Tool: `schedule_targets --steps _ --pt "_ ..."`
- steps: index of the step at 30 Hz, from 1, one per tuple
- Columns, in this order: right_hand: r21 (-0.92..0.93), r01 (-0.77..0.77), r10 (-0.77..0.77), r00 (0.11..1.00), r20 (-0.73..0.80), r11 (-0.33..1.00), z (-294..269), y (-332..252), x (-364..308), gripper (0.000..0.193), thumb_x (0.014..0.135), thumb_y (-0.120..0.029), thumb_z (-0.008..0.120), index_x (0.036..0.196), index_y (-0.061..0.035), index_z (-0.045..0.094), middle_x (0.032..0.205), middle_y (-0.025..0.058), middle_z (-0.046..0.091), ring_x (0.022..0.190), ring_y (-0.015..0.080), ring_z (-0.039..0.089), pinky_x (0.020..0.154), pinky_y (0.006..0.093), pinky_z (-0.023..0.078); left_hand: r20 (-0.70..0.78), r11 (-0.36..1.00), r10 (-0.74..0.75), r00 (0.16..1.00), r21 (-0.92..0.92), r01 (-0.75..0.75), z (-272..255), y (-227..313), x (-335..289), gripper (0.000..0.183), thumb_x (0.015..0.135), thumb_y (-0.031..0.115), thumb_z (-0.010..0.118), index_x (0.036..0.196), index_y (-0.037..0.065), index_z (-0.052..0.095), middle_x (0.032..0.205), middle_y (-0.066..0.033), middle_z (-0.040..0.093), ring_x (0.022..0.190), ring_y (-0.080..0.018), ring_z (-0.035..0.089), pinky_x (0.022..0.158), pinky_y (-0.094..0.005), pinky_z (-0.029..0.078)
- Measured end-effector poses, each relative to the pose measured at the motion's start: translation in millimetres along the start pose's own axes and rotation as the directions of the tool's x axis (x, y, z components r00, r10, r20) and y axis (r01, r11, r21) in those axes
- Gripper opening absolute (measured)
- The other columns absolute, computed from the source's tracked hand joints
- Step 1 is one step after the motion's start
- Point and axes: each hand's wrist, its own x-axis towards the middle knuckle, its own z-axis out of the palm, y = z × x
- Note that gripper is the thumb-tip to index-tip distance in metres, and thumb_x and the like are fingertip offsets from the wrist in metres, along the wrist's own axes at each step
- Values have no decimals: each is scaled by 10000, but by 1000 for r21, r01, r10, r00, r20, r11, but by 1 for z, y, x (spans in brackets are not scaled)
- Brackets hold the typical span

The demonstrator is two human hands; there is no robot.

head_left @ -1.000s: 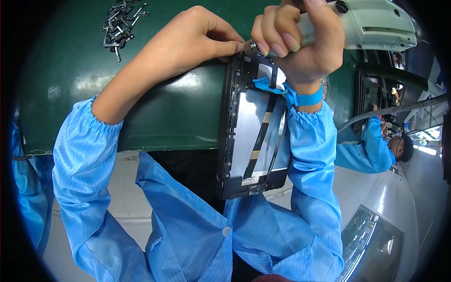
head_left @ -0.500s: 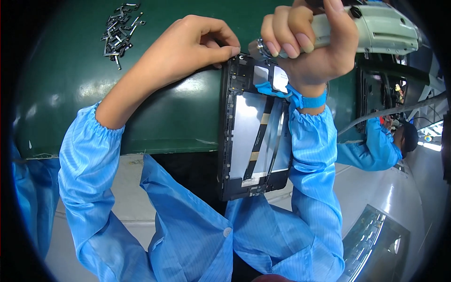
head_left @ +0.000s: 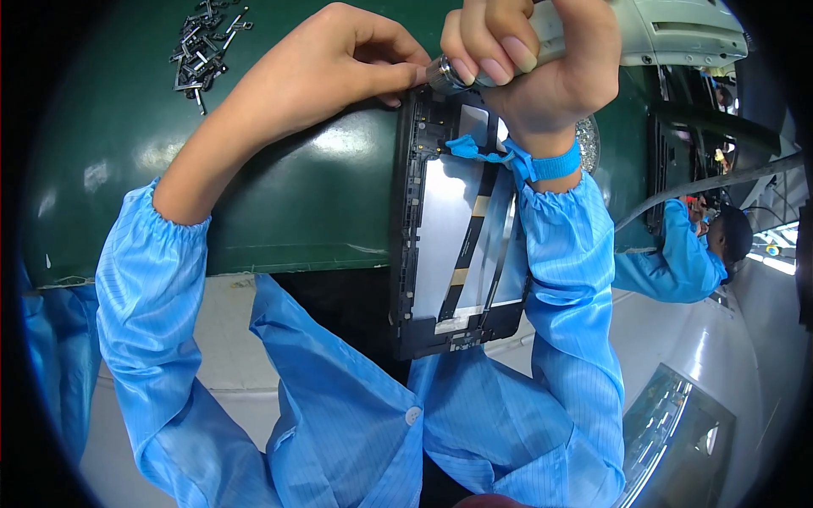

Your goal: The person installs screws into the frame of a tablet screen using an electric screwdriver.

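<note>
An opened tablet (head_left: 461, 254) lies partly over the near edge of the green table, its silver inner plate and black frame showing. My right hand (head_left: 542, 68) is wrapped round a pale electric screwdriver (head_left: 686, 30), whose metal nose (head_left: 443, 76) is down at the tablet's far left corner. Beside that nose my left hand (head_left: 347, 68) is closed, thumb and forefinger pinched together at the corner. Whatever lies between those fingertips is hidden. A blue wrist strap (head_left: 555, 165) circles my right wrist, its loose end hanging over the tablet.
Small black and silver parts (head_left: 201, 55) lie heaped at the far left of the green table (head_left: 110, 161). A dish of tiny shiny pieces (head_left: 588, 140) stands right of my right wrist. A grey cable (head_left: 703, 186) crosses at the right, near another person in blue (head_left: 677, 262).
My right hand and the screwdriver have shifted left and away from me, bringing the nose against my left fingertips at the corner. The dish now shows beside my wrist.
</note>
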Motion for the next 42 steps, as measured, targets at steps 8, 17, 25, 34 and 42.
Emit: schedule_targets --steps 8,17,25,34,42 --pt "41 15 -15 1000 -9 999 -7 1 1 281 1020 -235 431 1051 23 538 458 7 328 356 123 344 395 288 385 -10 963 -98 995 -253 92 2 20 2 212 831 102 715 1001 -23 704 794 -122 687 667 -104 575 622 -296 477" --pt "518 132 -335 886 321 845 -27 21 29 317 1018 -258 410 1069 26 541 465 -3 334 361 122 345 397 290 389 -80 997 -10 997 75 16 5 9 0 157 885 109 680 979 -16 673 856 -37 639 771 -113 600 712 -252 492" --pt "868 -80 -96 985 145 490 -3 -11 2 393 1030 -298 352 1120 26 556 470 -15 341 370 116 351 402 290 394 -27 698 612 790 489 -524 10 8 -3 196 800 83 756 959 0 676 910 -57 636 844 -170 594 726 -291 477" --pt "813 -51 -55 993 101 579 -4 -18 0 413 1031 -300 358 1091 52 568 459 -7 344 357 117 350 373 289 389 29 735 579 815 413 -538 13 2 3 190 762 44 788 895 -13 664 928 -71 627 838 -192 596 723 -297 478" --pt "831 -25 -121 986 111 556 -5 -13 1 396 1022 -285 364 1088 52 561 462 -14 348 359 112 356 367 283 388 -38 757 595 803 363 -544 16 3 3 156 812 129 776 855 12 682 824 -53 632 685 -168 611 572 -287 464"
